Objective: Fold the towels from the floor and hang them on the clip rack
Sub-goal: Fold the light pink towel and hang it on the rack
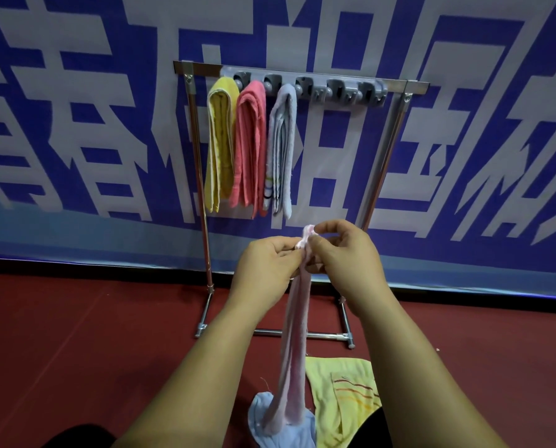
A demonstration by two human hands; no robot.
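My left hand and right hand both pinch pink towel top edge, rack at 12 o'clock.

Pink towel — top edge mostly buried in the pinch of my left hand and right hand. Its lower end hides part of the blue towel, which the frame's bottom cuts off. Floor yellow towel lies partly behind my right forearm — likewise cut.
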